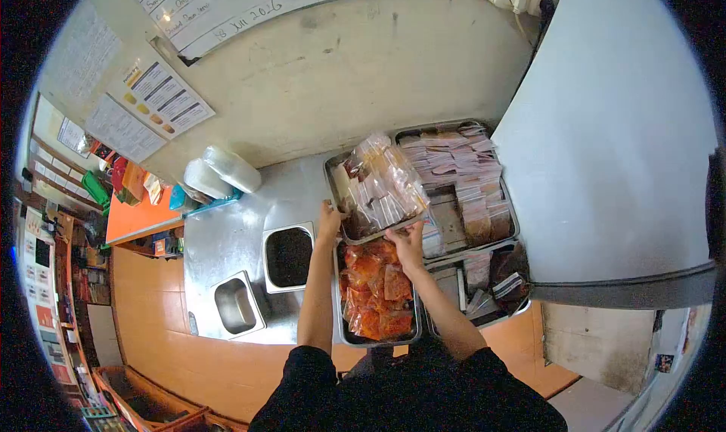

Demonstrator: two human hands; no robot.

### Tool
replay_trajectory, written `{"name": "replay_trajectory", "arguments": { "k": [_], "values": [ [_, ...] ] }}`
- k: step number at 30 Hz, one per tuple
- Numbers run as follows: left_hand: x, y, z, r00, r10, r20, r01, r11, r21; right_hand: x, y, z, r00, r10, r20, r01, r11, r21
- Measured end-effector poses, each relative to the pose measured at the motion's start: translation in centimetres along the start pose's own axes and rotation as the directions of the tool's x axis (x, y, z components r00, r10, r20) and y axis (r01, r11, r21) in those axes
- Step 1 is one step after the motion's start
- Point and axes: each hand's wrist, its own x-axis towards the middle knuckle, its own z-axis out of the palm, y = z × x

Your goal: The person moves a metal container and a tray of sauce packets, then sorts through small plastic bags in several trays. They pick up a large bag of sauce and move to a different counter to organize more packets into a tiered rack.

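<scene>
A metal tray (364,238) full of clear plastic packets (382,179) sits tilted at the back of the counter. My left hand (330,220) grips its left side, fingers bent around the edge. On the near right corner, my right hand (409,244) holds the rim with the thumb and fingers. Just below the hands is another tray (416,328) with orange-red food in clear packets (374,292). The held tray overlaps its far end. Whether the held tray rests on anything underneath is hidden.
A tray of pale packets (457,156) stands at the back right, and another tray (522,311) holds mixed packets and a dark bag. Two metal pans (288,258) (237,305) are on the left. Stacked plastic containers (231,171) lie by the wall. A white panel (612,145) bounds the right.
</scene>
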Motion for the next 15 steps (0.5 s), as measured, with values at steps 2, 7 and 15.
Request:
{"name": "replay_trajectory", "arguments": {
  "k": [2,7,15],
  "values": [
    [0.7,2.2,-0.5,0.989,-0.099,0.112,0.067,0.963,0.261,0.2,1.8,0.8,0.990,-0.127,-0.054,0.129,0.991,0.043],
    [2.7,2.4,-0.5,0.993,-0.034,0.113,0.010,0.978,0.210,0.3,3.4,2.2,0.966,-0.244,-0.083,0.246,0.969,0.008],
    [3.6,2.1,-0.3,0.998,0.048,0.032,-0.057,0.938,0.342,0.7,7.2,3.1,0.972,0.100,-0.214,-0.143,0.970,-0.196]
  ]
}}
